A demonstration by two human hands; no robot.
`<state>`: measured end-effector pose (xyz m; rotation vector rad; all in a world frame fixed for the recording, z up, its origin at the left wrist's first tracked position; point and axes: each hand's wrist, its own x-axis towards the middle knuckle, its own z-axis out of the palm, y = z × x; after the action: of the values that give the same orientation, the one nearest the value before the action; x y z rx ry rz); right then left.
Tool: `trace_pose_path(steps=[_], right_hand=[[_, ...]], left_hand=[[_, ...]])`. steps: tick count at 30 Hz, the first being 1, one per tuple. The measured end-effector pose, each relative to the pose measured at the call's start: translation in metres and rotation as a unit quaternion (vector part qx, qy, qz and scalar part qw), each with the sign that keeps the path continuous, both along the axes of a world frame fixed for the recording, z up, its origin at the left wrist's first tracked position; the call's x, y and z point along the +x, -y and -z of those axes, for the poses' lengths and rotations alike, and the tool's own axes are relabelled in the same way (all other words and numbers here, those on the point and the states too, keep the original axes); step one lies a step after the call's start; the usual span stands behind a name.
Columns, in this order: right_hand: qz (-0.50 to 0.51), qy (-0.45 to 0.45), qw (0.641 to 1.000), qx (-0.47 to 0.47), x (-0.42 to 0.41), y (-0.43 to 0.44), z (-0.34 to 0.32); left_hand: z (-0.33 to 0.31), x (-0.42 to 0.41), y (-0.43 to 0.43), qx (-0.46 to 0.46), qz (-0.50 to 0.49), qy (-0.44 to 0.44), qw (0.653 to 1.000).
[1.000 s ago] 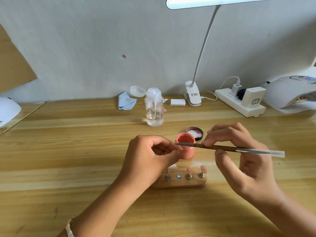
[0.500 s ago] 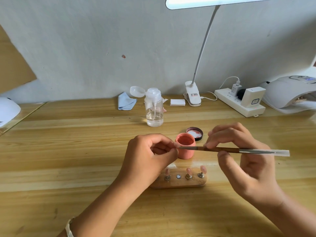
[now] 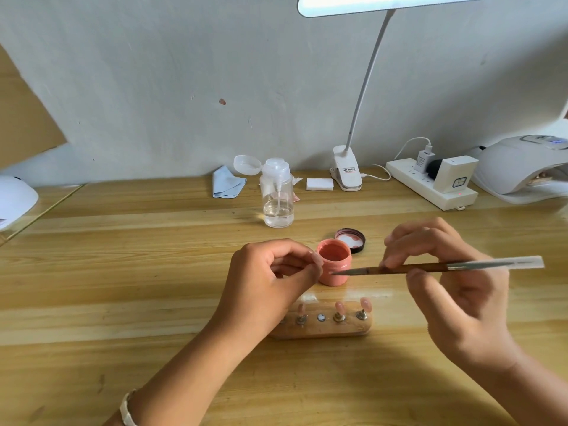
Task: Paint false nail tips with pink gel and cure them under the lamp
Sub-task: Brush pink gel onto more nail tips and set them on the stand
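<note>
My left hand (image 3: 270, 284) pinches a small false nail tip (image 3: 316, 259) between thumb and forefinger, just left of the open pink gel pot (image 3: 334, 267). My right hand (image 3: 445, 290) grips a thin brush (image 3: 430, 267) held level; its tip points left, in front of the pot and a short way from the nail tip. Below, a wooden stand (image 3: 322, 329) carries several pink nail tips (image 3: 339, 307) on metal pegs, with one peg bare. A white curing lamp (image 3: 519, 167) sits at the far right.
The pot's dark lid (image 3: 350, 239) lies behind it. A clear pump bottle (image 3: 278, 195), blue cloth (image 3: 227, 186), white pads (image 3: 319, 183), clip desk lamp (image 3: 347, 173) and power strip (image 3: 430, 187) line the back of the wooden table. Another white device (image 3: 15, 198) sits at far left.
The brush has drawn back to the right and dropped lower, so its tip has left the nail tip in my left hand. My left hand has stayed in place.
</note>
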<state>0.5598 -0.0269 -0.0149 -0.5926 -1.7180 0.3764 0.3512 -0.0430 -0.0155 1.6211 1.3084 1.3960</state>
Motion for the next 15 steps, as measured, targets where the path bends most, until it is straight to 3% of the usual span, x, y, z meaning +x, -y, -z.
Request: trace_pose_path(steps=[10,15], right_hand=[[-0.001,0.008,1.0,-0.005,-0.002,-0.0007,0.0009],[0.02,-0.021,1.0,-0.002,0.0005,-0.0033,0.0004]], left_hand=[[0.0012,-0.0005,-0.001,0.0,0.007,0.005,1.0],[-0.001,-0.0021,-0.0009,-0.044,0.03,-0.016,0.998]])
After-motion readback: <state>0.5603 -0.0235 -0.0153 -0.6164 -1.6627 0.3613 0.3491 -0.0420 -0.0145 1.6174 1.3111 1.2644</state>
